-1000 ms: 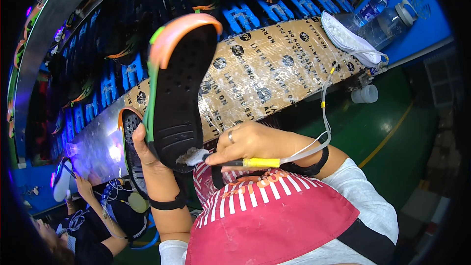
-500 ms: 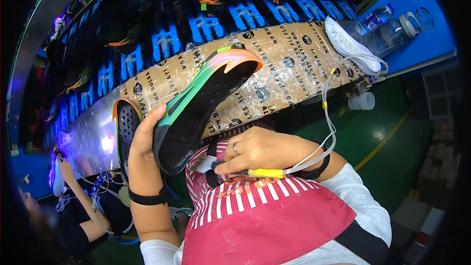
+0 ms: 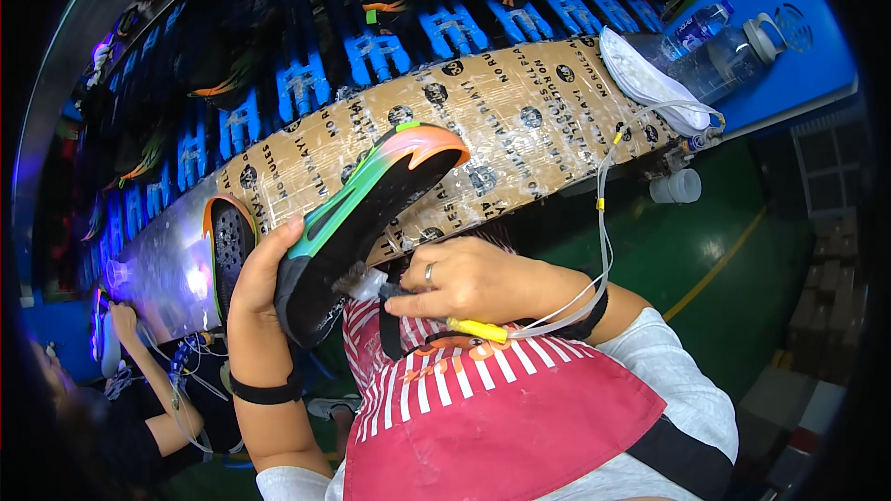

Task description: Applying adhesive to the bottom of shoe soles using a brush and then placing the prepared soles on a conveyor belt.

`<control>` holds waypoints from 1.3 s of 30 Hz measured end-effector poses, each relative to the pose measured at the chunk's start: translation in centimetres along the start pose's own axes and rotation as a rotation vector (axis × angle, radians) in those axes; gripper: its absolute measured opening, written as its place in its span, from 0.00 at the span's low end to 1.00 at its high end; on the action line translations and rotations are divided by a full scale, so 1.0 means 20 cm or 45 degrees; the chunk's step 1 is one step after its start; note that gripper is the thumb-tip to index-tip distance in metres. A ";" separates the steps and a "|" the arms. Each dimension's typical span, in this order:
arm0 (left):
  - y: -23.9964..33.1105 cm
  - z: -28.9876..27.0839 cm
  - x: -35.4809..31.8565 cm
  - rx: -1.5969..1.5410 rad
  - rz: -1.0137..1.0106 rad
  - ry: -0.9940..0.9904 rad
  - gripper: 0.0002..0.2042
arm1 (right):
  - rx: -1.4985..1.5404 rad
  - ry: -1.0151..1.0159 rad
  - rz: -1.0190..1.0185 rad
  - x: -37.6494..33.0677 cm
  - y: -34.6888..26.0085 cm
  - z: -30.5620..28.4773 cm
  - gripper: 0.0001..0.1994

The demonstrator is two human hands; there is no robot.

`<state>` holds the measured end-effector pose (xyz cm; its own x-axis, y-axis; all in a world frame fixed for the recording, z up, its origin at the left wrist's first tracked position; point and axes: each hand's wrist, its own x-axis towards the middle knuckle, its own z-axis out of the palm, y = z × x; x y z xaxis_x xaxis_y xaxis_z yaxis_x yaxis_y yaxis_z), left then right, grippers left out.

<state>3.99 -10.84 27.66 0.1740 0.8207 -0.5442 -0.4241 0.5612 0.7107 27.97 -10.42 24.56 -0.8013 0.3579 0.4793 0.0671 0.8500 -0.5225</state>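
My left hand (image 3: 263, 269) is closed round the heel end of a shoe sole (image 3: 399, 190), black inside with a green, pink and orange sidewall. It is held tilted above the bench edge, its orange end pointing away from me. In my right hand (image 3: 469, 278) is a brush with pale bristles (image 3: 360, 282), which appear to touch the black inner face near the sole's lower end. A yellow fitting (image 3: 478, 329) joins the brush handle to clear tubing (image 3: 605, 232). My right fingers partly hide the handle.
Printed cardboard (image 3: 520, 144) covers the bench. A second sole (image 3: 232, 246) rests at left. A white shoe-shaped piece (image 3: 650, 83), bottles (image 3: 733, 65) and a clear cup (image 3: 676, 187) are at right. Blue holders (image 3: 376, 56) line the far side. A co-worker's hand (image 3: 122, 320) is at far left.
The sole has come lower and slightly left in my left hand. My right hand has brought the brush left and up, from beside the sole onto its inner face.
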 end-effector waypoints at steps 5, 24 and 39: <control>-0.03 -0.04 -0.02 -0.048 -0.032 -0.029 0.24 | 0.386 0.110 -0.008 -0.01 0.03 0.03 0.12; -0.08 -0.08 -0.04 -0.204 0.015 0.096 0.24 | 0.465 0.293 0.146 0.01 0.04 -0.02 0.10; -0.42 -0.10 0.01 -0.564 -0.103 -0.019 0.27 | 0.117 0.742 0.830 0.08 0.28 0.02 0.10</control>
<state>5.78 -15.60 20.81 0.2337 0.7792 -0.5816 -0.7477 0.5264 0.4048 26.86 -5.25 22.12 -0.1877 0.9229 0.3363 0.3377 0.3821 -0.8602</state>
